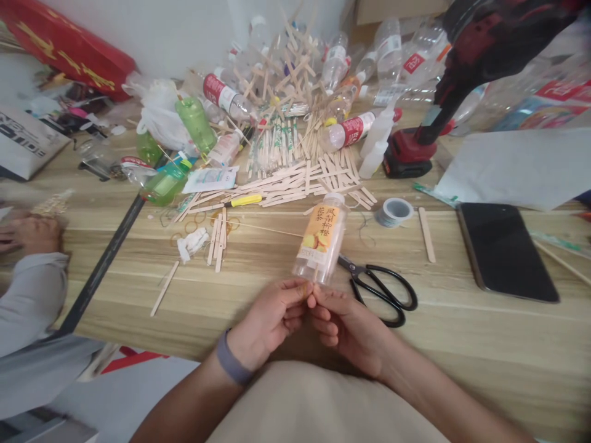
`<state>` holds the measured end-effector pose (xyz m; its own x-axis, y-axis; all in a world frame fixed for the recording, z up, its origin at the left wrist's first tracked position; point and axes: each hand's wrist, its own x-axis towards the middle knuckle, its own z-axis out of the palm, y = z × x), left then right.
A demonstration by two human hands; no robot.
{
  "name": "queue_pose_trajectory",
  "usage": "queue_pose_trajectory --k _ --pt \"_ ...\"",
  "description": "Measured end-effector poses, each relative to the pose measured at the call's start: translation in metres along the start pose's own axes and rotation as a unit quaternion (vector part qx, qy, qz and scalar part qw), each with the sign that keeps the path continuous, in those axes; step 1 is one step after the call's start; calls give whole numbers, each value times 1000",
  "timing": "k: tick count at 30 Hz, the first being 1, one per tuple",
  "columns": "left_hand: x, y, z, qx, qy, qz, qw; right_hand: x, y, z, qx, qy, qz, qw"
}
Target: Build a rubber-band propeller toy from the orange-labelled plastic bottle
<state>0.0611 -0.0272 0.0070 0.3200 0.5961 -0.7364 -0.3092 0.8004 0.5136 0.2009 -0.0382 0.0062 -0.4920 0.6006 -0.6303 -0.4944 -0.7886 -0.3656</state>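
Note:
A clear plastic bottle point(322, 240) with an orange label lies on the wooden table, its cap end pointing away from me. At its near end, my left hand point(277, 311) and my right hand point(344, 317) meet, both closed in a pinch with thumb tips nearly together. Whatever sits between the fingertips is too small to make out. A short pale strip shows by the bottle's base, just above the fingers. Black-handled scissors point(385, 292) lie right of the bottle, partly behind my right hand. A thin wooden skewer point(263, 227) reaches toward the bottle from the left.
Many craft sticks point(286, 187) lie piled behind, below heaped plastic bottles. A red-black cordless drill point(410, 147) stands at right, near a tape roll point(395, 211) and a phone point(508, 252). A yellow cutter point(244, 200) lies left. Another person's hand point(39, 231) works at far left.

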Motion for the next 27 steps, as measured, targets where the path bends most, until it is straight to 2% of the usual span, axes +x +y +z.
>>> queue_pose_trajectory --k 9,17,23,27 --pt "3 2 -1 -13 -30 -14 999 -4 6 -1 -40 61 -47 996" --pt "-7 8 5 -22 -30 -48 998 -4 6 2 -75 79 -58 992" --pt "-16 8 10 -60 -2 -74 995 -5 4 5 -127 103 -72 984" --pt "-19 7 10 -76 1 -79 994 -5 5 5 -90 93 -83 988"
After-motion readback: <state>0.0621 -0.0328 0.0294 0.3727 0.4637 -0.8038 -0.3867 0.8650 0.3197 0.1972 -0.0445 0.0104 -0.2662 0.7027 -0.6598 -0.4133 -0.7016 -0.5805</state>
